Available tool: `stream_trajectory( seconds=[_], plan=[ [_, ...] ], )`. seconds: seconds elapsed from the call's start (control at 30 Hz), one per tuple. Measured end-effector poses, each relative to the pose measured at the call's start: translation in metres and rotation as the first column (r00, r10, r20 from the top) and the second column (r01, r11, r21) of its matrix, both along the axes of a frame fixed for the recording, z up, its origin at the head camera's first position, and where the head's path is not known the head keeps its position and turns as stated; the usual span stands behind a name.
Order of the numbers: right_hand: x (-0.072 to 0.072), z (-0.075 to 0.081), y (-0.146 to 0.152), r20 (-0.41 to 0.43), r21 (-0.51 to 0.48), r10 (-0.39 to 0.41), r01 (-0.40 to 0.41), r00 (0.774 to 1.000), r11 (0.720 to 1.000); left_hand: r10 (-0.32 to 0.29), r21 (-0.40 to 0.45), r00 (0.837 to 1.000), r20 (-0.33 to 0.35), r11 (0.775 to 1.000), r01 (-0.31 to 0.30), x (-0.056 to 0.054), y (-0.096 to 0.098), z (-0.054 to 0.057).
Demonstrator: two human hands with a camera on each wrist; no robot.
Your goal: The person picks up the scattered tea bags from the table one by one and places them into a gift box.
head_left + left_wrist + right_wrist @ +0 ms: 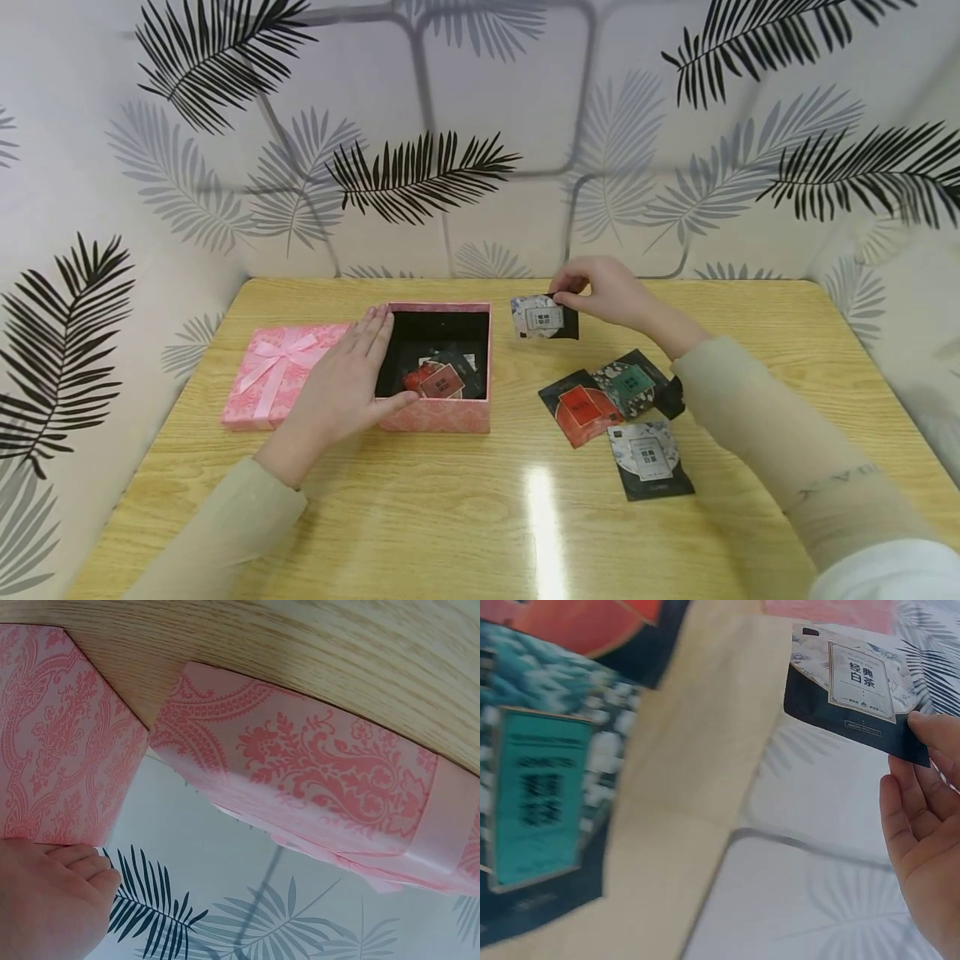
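Observation:
In the head view my right hand (600, 292) pinches a black-and-white floral tea packet (538, 318) by its corner, above the table to the right of the pink box (435, 417). The right wrist view shows that packet (855, 682) held between thumb and fingers, a white label facing out. My left hand (345, 383) rests on the box's left rim, fingers straight along it and thumb at the front edge. Inside the box lie several tea packets (442, 382), a red-labelled one on top. From the left wrist, the hand (56, 892) meets the box's patterned wall (67, 742).
A pink lid (281, 367) with a ribbon bow lies left of the box, partly behind the left hand. Right of the box are a red packet (581, 408), a green-labelled packet (632, 382) and a white-labelled packet (651, 458). A leaf-patterned curtain (510, 217) borders the wooden table (420, 517).

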State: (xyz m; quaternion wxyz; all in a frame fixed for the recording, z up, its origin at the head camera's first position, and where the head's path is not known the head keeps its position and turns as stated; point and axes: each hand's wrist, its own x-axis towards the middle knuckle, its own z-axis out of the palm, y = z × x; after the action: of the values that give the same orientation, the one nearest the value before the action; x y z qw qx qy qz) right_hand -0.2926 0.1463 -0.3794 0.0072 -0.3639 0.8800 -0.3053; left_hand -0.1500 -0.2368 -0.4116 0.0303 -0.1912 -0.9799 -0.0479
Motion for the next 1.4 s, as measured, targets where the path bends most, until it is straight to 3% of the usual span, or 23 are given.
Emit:
stream_trajectory(
  seconds=[0.23,0.43,0.73,1.03,1.4],
  plan=[
    [-0.004,0.033,-0.003,-0.072,-0.025,-0.015,0.014,0.997,1.000,0.002,0.003,1.000,-0.001,1.000,-0.002,-0.001,0.001,0.000],
    [-0.007,0.052,-0.013,-0.084,-0.072,-0.035,0.029,0.996,0.997,-0.003,-0.005,1.000,-0.010,1.000,0.003,-0.002,0.000,-0.002],
    [0.004,0.075,-0.047,-0.131,-0.088,0.005,-0.017,0.991,0.996,0.004,-0.002,1.000,-0.003,1.000,-0.004,-0.002,0.000,-0.003],
    [0.015,0.068,-0.088,-0.164,-0.117,0.170,-0.190,0.972,0.975,0.004,-0.006,1.000,-0.012,1.000,-0.005,-0.002,0.000,-0.002],
    [0.033,0.038,-0.122,-0.107,-0.105,0.246,-0.257,0.963,0.961,-0.013,0.010,0.999,-0.035,1.000,0.013,-0.002,0.000,-0.002]
  ],
)
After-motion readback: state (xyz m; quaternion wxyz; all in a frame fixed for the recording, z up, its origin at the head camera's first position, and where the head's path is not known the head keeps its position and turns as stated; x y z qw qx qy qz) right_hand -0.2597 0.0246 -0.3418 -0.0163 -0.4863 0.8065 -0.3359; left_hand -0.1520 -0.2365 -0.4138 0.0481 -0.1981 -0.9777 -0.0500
